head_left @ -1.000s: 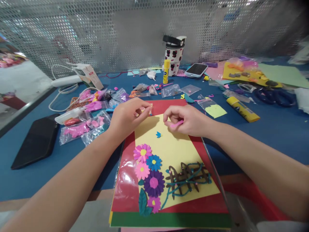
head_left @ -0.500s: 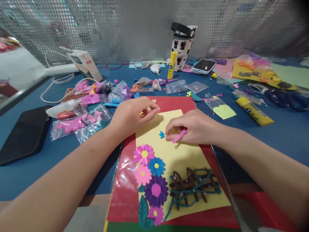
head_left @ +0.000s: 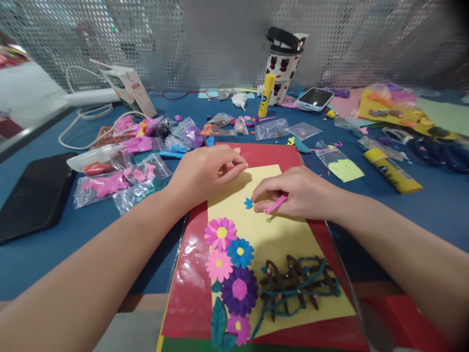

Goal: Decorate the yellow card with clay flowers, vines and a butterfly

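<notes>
My right hand (head_left: 293,193) is closed over the yellow sheet (head_left: 278,234), thumb and forefinger pinching a small blue clay flower (head_left: 248,203) at its yellow end. A pink tool (head_left: 275,204) rests in the same hand, its looped tip pointing down-left. My left hand (head_left: 210,171) lies at the sheet's upper left with curled fingers; whatever its fingertips hold is hidden. Clay flowers in pink, blue and purple (head_left: 239,289) run down the sheet's left side. A brown clay fence (head_left: 298,288) with teal vines is at the lower right. Red backing (head_left: 194,293) surrounds the sheet.
Bags of coloured clay (head_left: 106,186) and a black phone-like slab (head_left: 36,195) are on the left. A patterned tumbler (head_left: 282,71), a standing glue stick (head_left: 266,95) and a phone (head_left: 314,99) stand or lie behind. Another yellow tube (head_left: 393,171) lies right.
The view has shifted slightly, so most things appear a little further right. Both hands keep nearly the same pose, and the blue flower is still pinched in my right hand.
</notes>
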A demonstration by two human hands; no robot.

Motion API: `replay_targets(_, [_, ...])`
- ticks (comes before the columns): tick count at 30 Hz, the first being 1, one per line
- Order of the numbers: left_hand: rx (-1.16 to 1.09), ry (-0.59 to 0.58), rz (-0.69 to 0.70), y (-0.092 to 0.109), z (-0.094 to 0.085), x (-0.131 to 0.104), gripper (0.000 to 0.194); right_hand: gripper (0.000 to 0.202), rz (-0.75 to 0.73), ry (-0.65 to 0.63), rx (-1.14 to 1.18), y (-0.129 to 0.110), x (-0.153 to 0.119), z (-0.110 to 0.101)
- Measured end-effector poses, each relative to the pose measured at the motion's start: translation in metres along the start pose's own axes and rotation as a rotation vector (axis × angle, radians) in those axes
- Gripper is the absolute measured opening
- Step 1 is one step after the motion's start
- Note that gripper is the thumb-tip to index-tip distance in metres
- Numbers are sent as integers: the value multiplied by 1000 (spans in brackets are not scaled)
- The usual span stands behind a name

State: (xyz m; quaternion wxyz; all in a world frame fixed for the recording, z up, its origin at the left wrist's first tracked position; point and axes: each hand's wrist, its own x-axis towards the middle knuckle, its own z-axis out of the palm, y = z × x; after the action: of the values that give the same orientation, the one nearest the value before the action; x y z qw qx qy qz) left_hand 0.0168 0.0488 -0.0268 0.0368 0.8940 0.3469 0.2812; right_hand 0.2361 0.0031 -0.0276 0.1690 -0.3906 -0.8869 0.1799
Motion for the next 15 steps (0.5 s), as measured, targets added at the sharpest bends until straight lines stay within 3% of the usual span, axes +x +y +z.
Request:
replay_targets(4, [11,-13,8,-3,1,1,22,20,-9,10,-36,1,-2,1])
replay_targets(7, [44,-25,88,-6,2,3,22,24,-8,7,-33,1,-2,0])
replay_targets(15, [158,-111,124,-10,4,3,18,21,24,-26,-57,-3,1,-2])
